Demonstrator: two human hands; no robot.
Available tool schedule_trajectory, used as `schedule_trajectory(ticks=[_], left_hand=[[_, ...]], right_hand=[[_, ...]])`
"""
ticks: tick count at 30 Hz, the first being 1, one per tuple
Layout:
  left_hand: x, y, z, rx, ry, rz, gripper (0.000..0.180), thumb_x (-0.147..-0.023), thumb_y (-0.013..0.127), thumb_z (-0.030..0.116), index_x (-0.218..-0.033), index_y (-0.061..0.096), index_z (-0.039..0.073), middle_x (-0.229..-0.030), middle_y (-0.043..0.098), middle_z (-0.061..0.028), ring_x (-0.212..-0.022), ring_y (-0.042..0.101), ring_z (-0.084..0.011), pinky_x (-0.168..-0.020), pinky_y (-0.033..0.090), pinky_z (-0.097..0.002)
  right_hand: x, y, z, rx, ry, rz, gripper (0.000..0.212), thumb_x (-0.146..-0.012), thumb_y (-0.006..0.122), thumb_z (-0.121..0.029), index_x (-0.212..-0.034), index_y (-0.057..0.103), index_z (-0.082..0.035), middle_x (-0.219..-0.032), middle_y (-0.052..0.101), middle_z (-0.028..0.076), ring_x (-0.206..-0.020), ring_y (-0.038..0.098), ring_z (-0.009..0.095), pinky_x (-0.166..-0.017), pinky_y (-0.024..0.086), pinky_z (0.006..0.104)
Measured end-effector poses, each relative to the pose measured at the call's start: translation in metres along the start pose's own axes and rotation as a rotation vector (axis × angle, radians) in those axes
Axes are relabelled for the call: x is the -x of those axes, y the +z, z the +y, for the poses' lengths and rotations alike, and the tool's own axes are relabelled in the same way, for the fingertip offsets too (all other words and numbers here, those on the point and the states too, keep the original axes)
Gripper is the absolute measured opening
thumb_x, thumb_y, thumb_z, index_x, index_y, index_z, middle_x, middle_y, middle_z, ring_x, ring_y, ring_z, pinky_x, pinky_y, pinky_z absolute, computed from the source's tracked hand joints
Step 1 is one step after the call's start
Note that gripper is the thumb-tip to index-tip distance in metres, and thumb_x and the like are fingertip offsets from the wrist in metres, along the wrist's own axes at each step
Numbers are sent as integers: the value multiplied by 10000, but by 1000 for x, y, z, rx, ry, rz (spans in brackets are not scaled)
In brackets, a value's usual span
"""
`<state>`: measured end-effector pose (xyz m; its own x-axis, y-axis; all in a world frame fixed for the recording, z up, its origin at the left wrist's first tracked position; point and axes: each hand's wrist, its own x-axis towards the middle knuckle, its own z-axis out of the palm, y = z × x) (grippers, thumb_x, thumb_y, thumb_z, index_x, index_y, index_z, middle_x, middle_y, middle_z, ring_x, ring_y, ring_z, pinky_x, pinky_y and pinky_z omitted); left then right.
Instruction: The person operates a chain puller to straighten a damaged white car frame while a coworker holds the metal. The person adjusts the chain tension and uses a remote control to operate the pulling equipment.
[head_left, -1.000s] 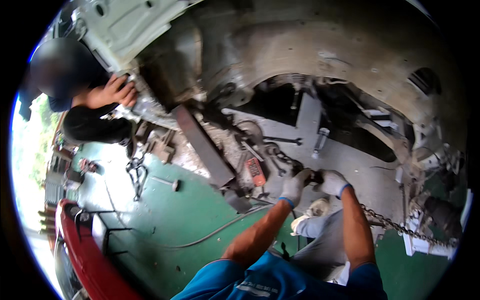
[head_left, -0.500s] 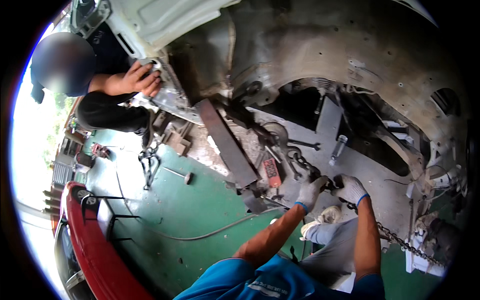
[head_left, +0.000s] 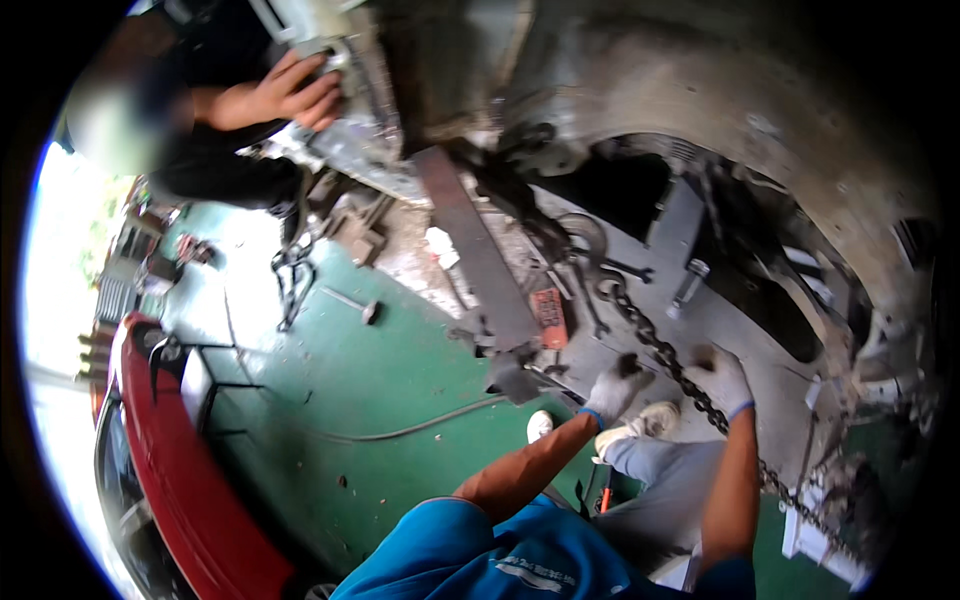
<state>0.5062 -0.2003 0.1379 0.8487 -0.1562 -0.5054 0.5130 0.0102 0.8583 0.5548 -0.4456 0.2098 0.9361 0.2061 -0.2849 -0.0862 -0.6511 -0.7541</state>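
Note:
A dark metal chain (head_left: 662, 352) runs slantwise from the hook and ring fittings (head_left: 604, 284) beside the car body down to the lower right. My left hand (head_left: 612, 390), in a white glove with a blue cuff, is just left of the chain and apart from it, fingers loosely bent with nothing visible in them. Against the chain's right side is my right hand (head_left: 722, 380), gloved alike. Its fingers are smeared by motion, so whether they grip the links is unclear. A combination wrench (head_left: 590, 300) and a red block with dark markings (head_left: 549, 318) lie near the fittings.
A stripped car body (head_left: 620, 80) with a wheel-arch opening spans the top. A rusty steel beam (head_left: 475, 245) slants beside it. Another person's hand (head_left: 300, 90) rests on the body at upper left. A hammer (head_left: 355, 306) and a hose (head_left: 420, 422) lie on the green floor near a red car (head_left: 190, 450).
The chain near my hands, bunched before, now stretches in a straight line from the fittings. My hands have moved apart, the left one off the chain. The view has shifted somewhat.

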Motion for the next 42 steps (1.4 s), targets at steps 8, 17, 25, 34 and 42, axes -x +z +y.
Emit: schedule_trajectory(ticks=[8,17,25,34,42], left_hand=[[114,-225,-50,-635,-159,466,736,-763,836,288,-1381,542,15,-1232,670,-221,-1089,684,-316,-916,549,-400],[39,-280,33,-652,331,291,417,-784,751,224,-1168,700,71,-949,748,-136,-878,731,-282,-807,556,-385],[144,-281,42,-316,-83,-28,308,-843,710,191,-1052,705,-35,-829,690,-31,-750,617,-104,-708,518,-284],[222,-217,-48,-44,-46,-6,279,-949,656,232,-1079,683,-14,-891,645,-8,-814,574,-108,-745,488,-279],[299,-225,1,-197,-56,-147,311,-964,605,164,-1194,641,-43,-926,666,-99,-817,700,-216,-733,594,-331]], right_hand=[[84,-31,-43,-149,124,303,334,-855,701,-27,-1178,628,19,-1005,697,85,-910,666,157,-848,543,308],[104,34,-133,41,-68,62,222,-843,727,-99,-1043,678,-17,-909,719,75,-822,697,163,-762,565,313],[105,170,-100,-297,54,-240,335,-838,797,-185,-1114,676,-41,-990,742,86,-888,708,160,-811,575,318],[101,298,-124,-763,69,-36,267,-939,712,-297,-1008,684,-40,-841,699,71,-730,640,160,-670,505,309],[58,330,-169,-320,-57,381,635,-829,702,-593,-1180,639,-68,-1143,697,204,-1047,660,419,-891,525,483]])
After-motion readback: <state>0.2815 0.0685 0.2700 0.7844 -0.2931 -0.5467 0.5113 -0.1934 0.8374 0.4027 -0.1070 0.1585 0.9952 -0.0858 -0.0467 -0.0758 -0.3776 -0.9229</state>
